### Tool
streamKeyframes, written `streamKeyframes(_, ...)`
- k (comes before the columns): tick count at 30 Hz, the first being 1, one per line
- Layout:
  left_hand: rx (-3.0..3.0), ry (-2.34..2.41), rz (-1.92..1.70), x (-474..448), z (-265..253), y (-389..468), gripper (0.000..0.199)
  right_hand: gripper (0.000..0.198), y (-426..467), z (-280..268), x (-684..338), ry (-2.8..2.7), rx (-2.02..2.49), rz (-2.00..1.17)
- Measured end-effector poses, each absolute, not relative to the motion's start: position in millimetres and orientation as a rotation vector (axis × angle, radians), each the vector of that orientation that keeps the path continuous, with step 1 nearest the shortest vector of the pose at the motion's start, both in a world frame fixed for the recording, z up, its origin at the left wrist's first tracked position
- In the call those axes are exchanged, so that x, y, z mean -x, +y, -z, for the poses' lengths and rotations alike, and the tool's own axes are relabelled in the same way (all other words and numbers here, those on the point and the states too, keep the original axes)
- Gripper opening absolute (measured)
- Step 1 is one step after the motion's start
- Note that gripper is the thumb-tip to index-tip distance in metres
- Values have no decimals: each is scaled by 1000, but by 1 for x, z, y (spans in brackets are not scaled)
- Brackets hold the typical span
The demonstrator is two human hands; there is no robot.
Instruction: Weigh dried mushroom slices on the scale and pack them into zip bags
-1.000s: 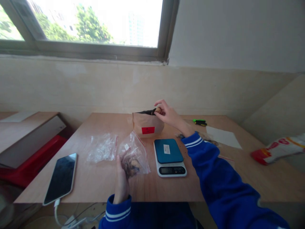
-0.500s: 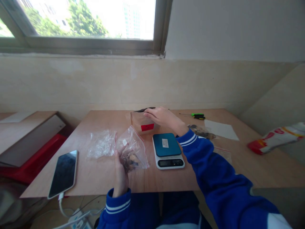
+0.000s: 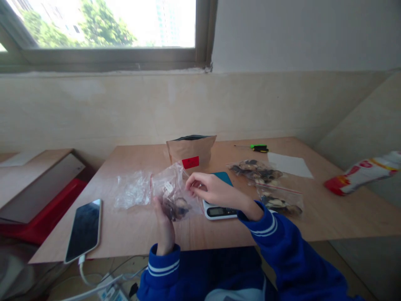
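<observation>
Left hand (image 3: 165, 225) clasped around a clear zip bag (image 3: 176, 177) of brownish pieces (image 3: 181, 207) over the counter (image 3: 125, 234), the right hand (image 3: 213, 189) curls at the bag's side (whether it grips anything, I cannot tell), with a scale (image 3: 216, 212) partly hidden behind it and a brown pouch (image 3: 192, 149) standing open farther back.
</observation>
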State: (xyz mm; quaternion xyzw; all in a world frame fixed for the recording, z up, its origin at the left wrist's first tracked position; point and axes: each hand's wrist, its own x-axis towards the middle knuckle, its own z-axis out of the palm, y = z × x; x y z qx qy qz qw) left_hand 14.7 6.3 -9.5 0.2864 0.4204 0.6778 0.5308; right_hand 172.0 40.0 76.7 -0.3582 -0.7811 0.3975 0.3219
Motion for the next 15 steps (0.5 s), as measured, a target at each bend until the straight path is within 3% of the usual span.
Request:
streamKeyframes(3,-788,1034,-1584,-17,15,6,62,4,38,-63,-168,-2098,1084,-991)
streamKeyframes(15,-885,1219,-1532,-17,30,20,59,32,29,-35,-154,-2450,801,-1019)
